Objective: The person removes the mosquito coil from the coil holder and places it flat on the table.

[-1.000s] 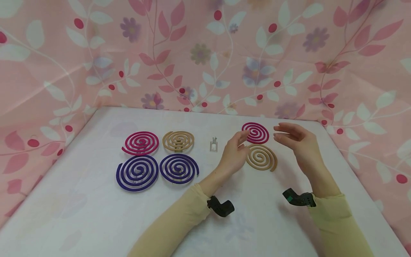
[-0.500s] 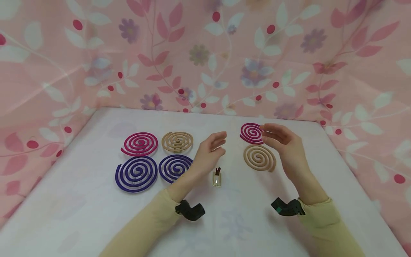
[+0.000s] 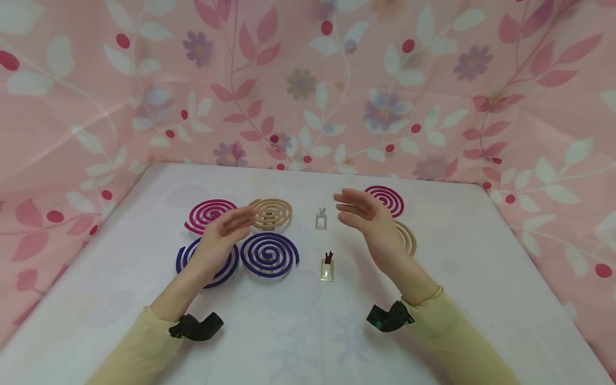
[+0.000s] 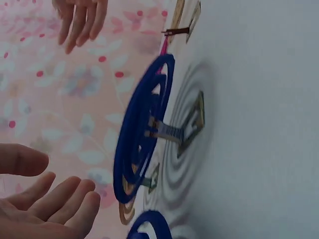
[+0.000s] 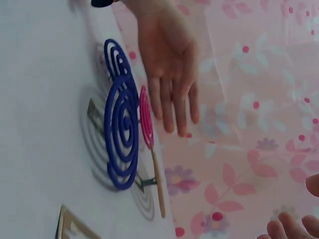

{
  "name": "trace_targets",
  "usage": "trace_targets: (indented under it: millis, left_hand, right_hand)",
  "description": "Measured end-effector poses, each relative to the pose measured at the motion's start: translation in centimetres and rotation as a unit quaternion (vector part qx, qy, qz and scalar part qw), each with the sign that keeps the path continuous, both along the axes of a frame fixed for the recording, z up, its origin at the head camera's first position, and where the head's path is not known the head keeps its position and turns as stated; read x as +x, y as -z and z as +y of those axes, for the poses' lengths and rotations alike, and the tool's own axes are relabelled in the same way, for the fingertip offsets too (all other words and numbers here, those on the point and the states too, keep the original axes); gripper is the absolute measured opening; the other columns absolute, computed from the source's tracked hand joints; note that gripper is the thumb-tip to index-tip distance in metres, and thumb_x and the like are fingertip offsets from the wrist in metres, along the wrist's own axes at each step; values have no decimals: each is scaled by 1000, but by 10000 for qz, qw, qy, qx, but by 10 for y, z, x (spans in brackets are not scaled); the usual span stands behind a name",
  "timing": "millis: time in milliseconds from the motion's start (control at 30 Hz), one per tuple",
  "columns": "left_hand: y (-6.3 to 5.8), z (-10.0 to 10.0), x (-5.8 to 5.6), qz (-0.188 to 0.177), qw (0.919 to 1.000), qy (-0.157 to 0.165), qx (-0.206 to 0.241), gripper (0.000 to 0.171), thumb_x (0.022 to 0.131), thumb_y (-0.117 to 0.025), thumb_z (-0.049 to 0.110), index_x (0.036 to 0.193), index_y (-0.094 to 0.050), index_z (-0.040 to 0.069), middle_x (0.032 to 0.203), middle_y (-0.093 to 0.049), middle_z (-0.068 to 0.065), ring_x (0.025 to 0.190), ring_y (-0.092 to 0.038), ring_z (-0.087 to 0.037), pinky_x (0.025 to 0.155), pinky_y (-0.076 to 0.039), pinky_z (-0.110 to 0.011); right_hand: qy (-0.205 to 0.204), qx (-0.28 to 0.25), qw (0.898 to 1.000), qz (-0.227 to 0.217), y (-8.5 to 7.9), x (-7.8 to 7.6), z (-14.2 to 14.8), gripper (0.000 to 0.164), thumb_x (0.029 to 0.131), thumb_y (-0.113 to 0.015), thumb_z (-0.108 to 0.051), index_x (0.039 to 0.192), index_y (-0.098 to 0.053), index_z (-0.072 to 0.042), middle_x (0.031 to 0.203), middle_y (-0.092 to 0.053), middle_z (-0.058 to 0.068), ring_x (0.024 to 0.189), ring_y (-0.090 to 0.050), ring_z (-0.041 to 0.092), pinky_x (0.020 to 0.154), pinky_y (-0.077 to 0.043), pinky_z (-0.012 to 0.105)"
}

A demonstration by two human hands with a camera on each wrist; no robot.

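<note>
My left hand (image 3: 216, 243) hovers over the left dark blue mosquito coil (image 3: 182, 259), partly covering it, with relaxed fingers and nothing held. Beside that coil, a second dark blue coil (image 3: 268, 254) sits raised on a small metal stand (image 4: 192, 127). Behind them are a pink coil (image 3: 202, 215) and a tan coil (image 3: 271, 213). My right hand (image 3: 372, 224) hovers right of the middle, holding nothing; it partly hides another pink coil (image 3: 390, 199) and a tan coil (image 3: 409, 240). Between the hands stand two bare coil stands, one silvery (image 3: 321, 220), one brass-coloured with brown prongs (image 3: 327, 268).
A white cloth covers the table (image 3: 289, 331). Pink floral fabric (image 3: 298, 80) rises as a wall behind it and along both sides. Black wrist cameras (image 3: 197, 327) are strapped at the cuffs of both sleeves.
Both hands have moved left: the left from near the right-hand coils to above the left dark blue coil, the right toward the middle. The brown-pronged stand, first hidden, is now visible.
</note>
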State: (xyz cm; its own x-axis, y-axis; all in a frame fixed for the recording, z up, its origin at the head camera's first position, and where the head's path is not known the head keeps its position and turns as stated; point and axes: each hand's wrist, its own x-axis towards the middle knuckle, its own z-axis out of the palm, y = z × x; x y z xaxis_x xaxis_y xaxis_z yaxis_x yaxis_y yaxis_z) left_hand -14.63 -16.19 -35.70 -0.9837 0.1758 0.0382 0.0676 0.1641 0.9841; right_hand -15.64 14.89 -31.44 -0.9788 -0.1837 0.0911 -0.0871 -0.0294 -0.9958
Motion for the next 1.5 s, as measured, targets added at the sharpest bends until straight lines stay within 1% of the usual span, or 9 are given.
trace_targets:
  millis: [100,200,333,467,600,700,933,1267,1500]
  left_hand:
    - [6,-14,2,23,10000,-2,-94,44,103,-53,8,144,-45,-3,147,-50,-23,135,-52,-25,99,-43,-8]
    - [10,-22,4,89,9998,24,-164,44,102,-56,11,143,-47,-2,146,-50,-25,132,-56,-20,99,-44,-9]
    - [14,-29,8,239,9993,-87,-276,42,101,-59,11,141,-51,0,144,-52,-26,127,-59,-12,97,-46,-10]
    - [14,-32,12,375,9982,-154,-443,41,100,-60,12,140,-54,3,142,-54,-25,126,-58,-9,96,-46,-9]
    - [15,-31,13,362,9983,-102,-456,42,99,-62,11,139,-54,4,142,-55,-23,129,-57,-14,97,-46,-10]
    - [18,-31,12,315,9983,-83,-481,42,98,-62,10,139,-54,3,142,-55,-23,131,-56,-21,96,-46,-9]
    - [25,-27,10,233,9987,65,-458,46,97,-63,7,141,-52,2,143,-54,-24,135,-50,-35,94,-47,-10]
    - [29,-29,10,262,9972,149,-677,50,93,-68,5,140,-53,0,142,-54,-24,134,-51,-36,96,-48,-12]
    - [30,-29,10,190,9967,162,-778,51,91,-69,4,140,-54,2,142,-55,-24,134,-51,-37,93,-50,-13]
  right_hand:
    - [-77,-410,9991,4,-3,-4,-16,51,95,-59,3,144,-45,-4,143,-54,22,120,-61,17,104,-50,27]
    - [-41,-568,9984,-16,1,-8,-28,47,96,-59,2,141,-48,-3,139,-58,20,118,-63,18,106,-48,30]
    - [-62,-393,9989,-263,15,-11,-35,40,97,-62,-4,136,-54,-1,134,-63,14,120,-62,19,108,-45,30]
    - [-53,-227,9991,-348,25,-11,-37,39,97,-64,-10,135,-57,-3,135,-62,16,123,-60,20,108,-43,34]
    - [-23,-408,9984,-397,30,-8,-42,38,96,-63,-8,133,-57,-2,137,-59,21,124,-59,26,111,-43,37]
    - [-220,-422,9975,-531,35,-6,-49,41,97,-59,-4,137,-52,1,139,-57,23,128,-57,31,111,-45,36]
    - [-442,-114,9953,-852,46,0,-60,44,97,-56,0,141,-48,3,143,-52,26,132,-53,35,111,-44,39]
    - [-558,349,9937,-910,64,5,-74,44,94,-59,2,137,-52,6,141,-54,25,135,-50,37,114,-41,44]
    - [-587,553,9923,-940,68,7,-76,45,91,-60,2,135,-53,8,139,-56,25,134,-51,35,114,-41,46]
